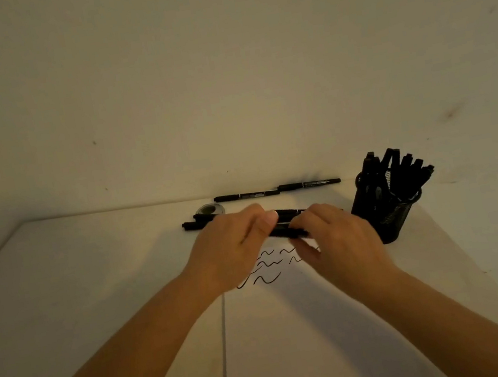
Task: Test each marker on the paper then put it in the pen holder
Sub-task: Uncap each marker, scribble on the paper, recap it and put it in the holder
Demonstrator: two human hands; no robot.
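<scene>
Above the sheet of paper [296,327], in the head camera's only view, both hands met over the middle of the white table [92,278]. The left hand [234,249] had its fingers and thumb curled round one end of a black marker [287,232], and the right hand [337,239] pinched the other end of that marker, which lay level between them, just clear of the paper. Whether its cap was on or off could not be told in the dim light.

Black wavy test strokes [270,266] showed on the paper just below the hands, partly covered by them. Right behind the hands a few more black markers [197,223] lay on the table, beside a small round dark object [210,209] too blurred to identify. Farther back, near the wall [223,78], two markers [277,189] lay almost end to end along the table's far edge.

To the right of the hands stood the black mesh pen holder [385,215], upright, with a bunch of markers sticking out of its top.
</scene>
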